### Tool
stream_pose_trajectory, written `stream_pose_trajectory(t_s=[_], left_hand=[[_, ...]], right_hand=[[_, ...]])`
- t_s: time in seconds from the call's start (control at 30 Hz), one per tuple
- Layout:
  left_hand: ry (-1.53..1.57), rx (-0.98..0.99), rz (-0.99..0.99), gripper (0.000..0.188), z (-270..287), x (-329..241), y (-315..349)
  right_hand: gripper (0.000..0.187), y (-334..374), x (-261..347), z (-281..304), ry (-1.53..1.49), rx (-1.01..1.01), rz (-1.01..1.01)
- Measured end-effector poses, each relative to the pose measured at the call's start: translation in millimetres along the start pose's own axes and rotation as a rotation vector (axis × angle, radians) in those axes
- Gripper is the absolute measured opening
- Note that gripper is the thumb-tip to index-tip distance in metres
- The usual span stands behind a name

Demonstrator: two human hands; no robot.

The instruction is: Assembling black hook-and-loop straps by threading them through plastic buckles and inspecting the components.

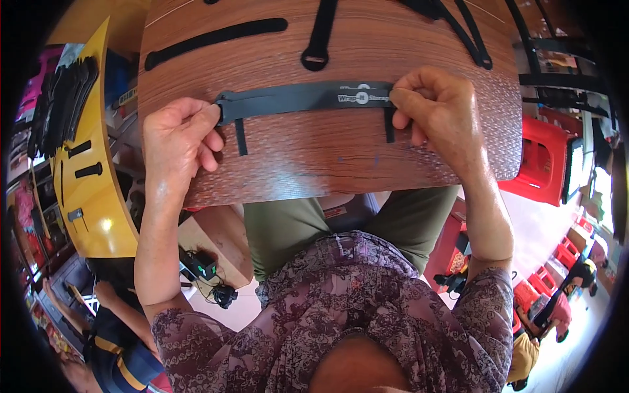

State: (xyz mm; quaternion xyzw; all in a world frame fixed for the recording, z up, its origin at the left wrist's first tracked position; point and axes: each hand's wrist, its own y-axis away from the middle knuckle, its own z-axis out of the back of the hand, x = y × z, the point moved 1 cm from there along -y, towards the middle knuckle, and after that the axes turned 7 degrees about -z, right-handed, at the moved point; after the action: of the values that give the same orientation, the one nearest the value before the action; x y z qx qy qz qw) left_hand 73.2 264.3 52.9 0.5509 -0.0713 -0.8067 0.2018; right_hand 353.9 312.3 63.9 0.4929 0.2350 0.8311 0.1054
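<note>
Straps (62, 108), black and flat, lay in a layered heap on a smooth, glossy yellow table (105, 229). Next came the left hand (175, 134), thumb and fingertips pinching the folded left end of a grey band (282, 101). Behind it, a long strip (216, 43) with rounded tips slanted across the wood-grained desk (314, 167). The band ran straight between both hands over the desk, white print near its right end; 2 short dark tabs (240, 137) showed below its near edge. Beyond lay a slotted strip (315, 60). The right hand (436, 108) pinched the band's other end. Farther right were a V-shaped strip (483, 57) and a red stool (540, 157).
</note>
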Motion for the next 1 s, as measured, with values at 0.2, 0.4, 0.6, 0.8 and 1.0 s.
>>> stream_pose_trajectory(t_s=[0.2,0.4,0.6,0.8,1.0], left_hand=[[-0.035,0.001,-0.009,0.019,1.7,-2.2,1.3],[-0.032,0.012,-0.012,0.02,1.6,-1.6,0.9],[-0.028,0.016,0.004,0.02,2.5,-0.2,-0.4],[0.003,0.016,-0.014,0.021,2.0,0.8,-0.2],[-0.046,0.021,-0.006,0.022,1.1,-0.5,-0.4]], right_hand=[[0.01,0.8,1.4,-1.0,0.026,-0.007,0.005],[0.01,0.7,1.5,-1.7,0.035,-0.019,0.001],[0.01,0.4,1.9,-0.8,0.028,-0.009,0.003],[0.01,0.6,2.4,0.5,0.043,-0.014,-0.001],[0.01,0.2,3.3,2.7,0.027,0.0,-0.021]])
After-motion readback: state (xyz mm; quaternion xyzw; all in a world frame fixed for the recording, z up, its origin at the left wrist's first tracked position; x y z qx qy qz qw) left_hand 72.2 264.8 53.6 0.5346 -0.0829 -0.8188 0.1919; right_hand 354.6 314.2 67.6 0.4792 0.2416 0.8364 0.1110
